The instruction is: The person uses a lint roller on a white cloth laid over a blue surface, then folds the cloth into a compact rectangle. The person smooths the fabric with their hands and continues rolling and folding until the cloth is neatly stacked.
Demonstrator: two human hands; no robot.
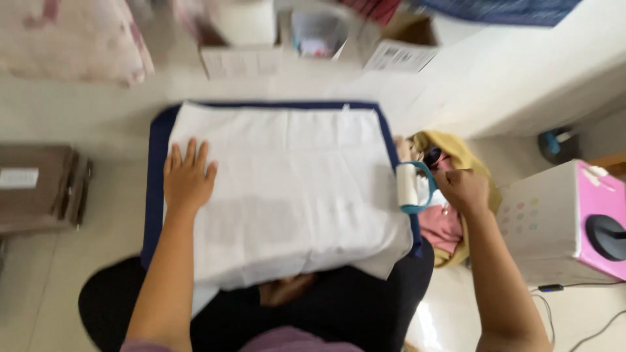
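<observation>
- A white cloth (287,189) was spread flat over a dark blue board (155,163) on the lap; it looked light, soft and limp.
- The left hand (188,177) was pressed open on it.
- A lint roller (409,186) was gripped in the closed right hand (462,189) at the cloth's right edge.

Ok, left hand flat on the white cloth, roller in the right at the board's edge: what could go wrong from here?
1. The white cloth hangs past the near edge of the dark blue board; only the left hand pins it, so a roller stroke may drag or bunch it.
2. The right hand holds the lint roller just off the right edge, over the pile of clothes, so it may snag them.
</observation>
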